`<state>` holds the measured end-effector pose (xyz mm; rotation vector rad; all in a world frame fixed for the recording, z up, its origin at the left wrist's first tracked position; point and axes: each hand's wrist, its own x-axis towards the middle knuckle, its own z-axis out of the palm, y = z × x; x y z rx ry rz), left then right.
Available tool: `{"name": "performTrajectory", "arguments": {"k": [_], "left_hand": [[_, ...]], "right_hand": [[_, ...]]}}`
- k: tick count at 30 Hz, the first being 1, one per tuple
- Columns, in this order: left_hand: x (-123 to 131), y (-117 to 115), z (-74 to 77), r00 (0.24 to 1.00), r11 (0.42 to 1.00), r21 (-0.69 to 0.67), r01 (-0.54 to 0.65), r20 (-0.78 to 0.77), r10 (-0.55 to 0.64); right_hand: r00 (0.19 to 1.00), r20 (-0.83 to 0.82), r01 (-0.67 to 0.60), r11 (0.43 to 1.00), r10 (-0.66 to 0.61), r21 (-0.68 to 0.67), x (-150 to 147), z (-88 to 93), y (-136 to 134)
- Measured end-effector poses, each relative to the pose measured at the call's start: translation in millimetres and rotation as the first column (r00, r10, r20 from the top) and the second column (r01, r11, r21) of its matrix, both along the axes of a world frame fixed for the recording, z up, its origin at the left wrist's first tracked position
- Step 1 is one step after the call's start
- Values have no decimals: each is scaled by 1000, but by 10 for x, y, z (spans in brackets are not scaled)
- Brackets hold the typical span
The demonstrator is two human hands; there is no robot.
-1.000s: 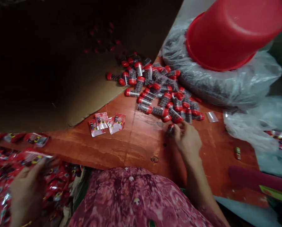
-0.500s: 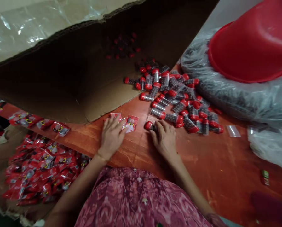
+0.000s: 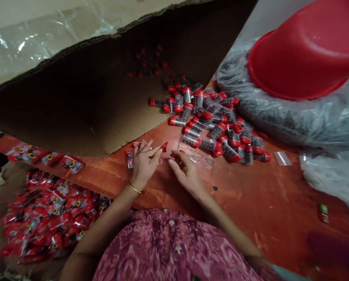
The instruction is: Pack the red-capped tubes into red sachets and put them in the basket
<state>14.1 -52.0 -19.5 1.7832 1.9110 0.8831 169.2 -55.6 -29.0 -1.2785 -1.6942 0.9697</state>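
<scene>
My left hand (image 3: 145,166) pinches a red printed packet (image 3: 164,146) between thumb and finger, its edge pointing up to the right. More flat red packets (image 3: 130,156) lie on the table under that hand. My right hand (image 3: 187,173) is close by on the right, fingers curled around a small clear tube with a red cap (image 3: 181,151); most of the tube is hidden behind the fingers. Beyond it spreads a pile of similar red-capped clear tubes with dark contents (image 3: 211,145).
A large cardboard box (image 3: 118,132) opens toward the table, with red-capped tubes inside. At left, filled red packets (image 3: 54,207) are heaped below the table edge. A red tub (image 3: 297,54) stands on a bulky plastic bag (image 3: 279,121). A small green-red item (image 3: 323,213) lies right.
My left hand has lifted a red packet up from the table. The right hand has moved left toward it and turned, its fingers curling around the red-capped tube.
</scene>
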Motion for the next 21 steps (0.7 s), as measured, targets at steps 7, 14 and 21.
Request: {"name": "performTrajectory", "arguments": {"k": [7,14,21], "left_hand": [[58,-152,137,898,995,-78,-67,430,94],[77,-309,210,436,870,-473,140,818,375],[66,-294,150,383,870,-493,13,806,451]], "right_hand": [[930,-365,-35,972,-54,-233,-196,27,64],[987,-162,-26,996,12,-83,-157,-47,-127],[962,271,-91,981,42,170,138,-2,-114]]}}
